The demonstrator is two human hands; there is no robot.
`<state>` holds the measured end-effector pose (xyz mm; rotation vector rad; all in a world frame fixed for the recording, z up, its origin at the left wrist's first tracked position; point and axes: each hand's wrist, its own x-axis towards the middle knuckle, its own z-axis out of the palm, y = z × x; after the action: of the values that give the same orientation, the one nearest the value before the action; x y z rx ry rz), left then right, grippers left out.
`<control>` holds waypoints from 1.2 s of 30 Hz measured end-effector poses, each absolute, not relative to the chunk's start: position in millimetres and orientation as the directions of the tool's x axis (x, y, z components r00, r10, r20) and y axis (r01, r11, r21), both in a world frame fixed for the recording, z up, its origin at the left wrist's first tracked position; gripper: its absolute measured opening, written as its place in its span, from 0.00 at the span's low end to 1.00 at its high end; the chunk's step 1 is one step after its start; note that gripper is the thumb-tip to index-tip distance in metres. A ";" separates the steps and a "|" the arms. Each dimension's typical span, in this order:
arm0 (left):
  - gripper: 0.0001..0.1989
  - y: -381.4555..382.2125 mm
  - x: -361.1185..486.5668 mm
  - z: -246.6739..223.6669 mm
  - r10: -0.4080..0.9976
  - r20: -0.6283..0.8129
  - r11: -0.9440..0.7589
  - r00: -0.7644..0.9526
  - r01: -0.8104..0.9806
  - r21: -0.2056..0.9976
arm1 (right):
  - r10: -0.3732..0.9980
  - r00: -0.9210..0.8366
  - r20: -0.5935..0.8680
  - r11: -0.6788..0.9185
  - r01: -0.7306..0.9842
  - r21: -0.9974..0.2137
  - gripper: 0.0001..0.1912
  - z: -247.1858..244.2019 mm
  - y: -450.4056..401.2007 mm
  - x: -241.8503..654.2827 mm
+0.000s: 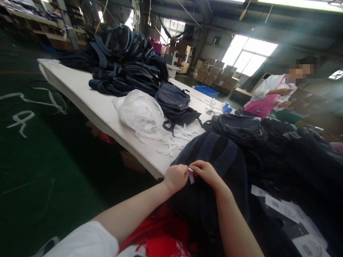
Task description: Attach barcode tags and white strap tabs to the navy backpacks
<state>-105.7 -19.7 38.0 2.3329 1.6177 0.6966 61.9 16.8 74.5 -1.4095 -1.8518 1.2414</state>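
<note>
A dark navy backpack [227, 160] stands in front of me at the table's near end. Over its front, my left hand [177, 177] and my right hand [205, 172] meet, their fingertips nearly touching. Both are pinched on a small white strip [191, 177], which hangs down between them against the dark fabric. Just beyond the backpack, loose white strips [174, 141] lie scattered on the white table [77, 96], beside a clear plastic bag [142, 112] filled with white pieces.
Piled backpacks [128, 67] cover the table's far part; more dark bags [238, 126] lie to the right. Printed cards [289, 214] are at the lower right. A person [276, 91] stands across the table near a blue bin [206, 91]. White straps [21, 119] lie on the floor.
</note>
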 end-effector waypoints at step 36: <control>0.10 -23.5 -116.6 46.2 0.836 0.298 -0.548 0.461 0.730 0.409 | 0.943 -0.304 0.136 0.273 0.471 -0.839 0.10 75.0 5.7 58.3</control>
<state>-116.6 -23.5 46.2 2.4872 1.3562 0.6963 58.3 5.7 75.0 -1.2731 -1.8943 0.9271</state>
